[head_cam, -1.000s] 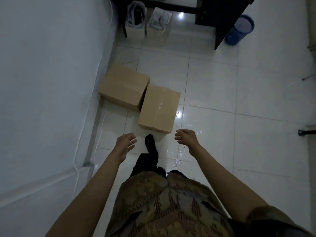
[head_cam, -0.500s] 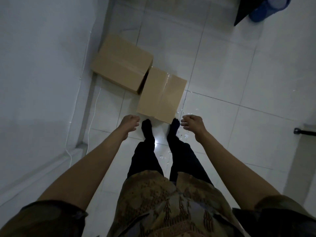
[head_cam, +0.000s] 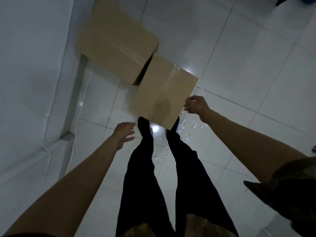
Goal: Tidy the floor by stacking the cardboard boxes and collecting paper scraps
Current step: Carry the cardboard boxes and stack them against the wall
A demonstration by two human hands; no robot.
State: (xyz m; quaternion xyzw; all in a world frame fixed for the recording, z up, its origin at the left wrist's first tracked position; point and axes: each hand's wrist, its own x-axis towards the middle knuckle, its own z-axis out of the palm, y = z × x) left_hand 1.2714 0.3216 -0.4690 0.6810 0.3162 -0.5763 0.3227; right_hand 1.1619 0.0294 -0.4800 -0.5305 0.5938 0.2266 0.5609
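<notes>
Counting outward from your fingers, you have two hands, two cardboard boxes, and a scatter of paper scraps too many and too small to number. Your left hand [head_cam: 124,134] hangs with its fingers loosely spread and holding nothing, just beside your left foot and near the lower left corner of the nearer box [head_cam: 164,96], apart from it. Your right hand [head_cam: 195,105] has its fingers curled downward at the right edge of that same box; whether they touch the cardboard or grip anything you cannot tell from this angle. The nearer box lies flat on the white tiled floor [head_cam: 239,65] directly ahead of your toes, between your two hands. The farther box [head_cam: 116,41] sits beyond it to the left, close against the wall [head_cam: 30,65], its near corner touching or almost touching the first. The paper scraps [head_cam: 183,125] lie on the tiles below your right hand and trail down along your right leg.
</notes>
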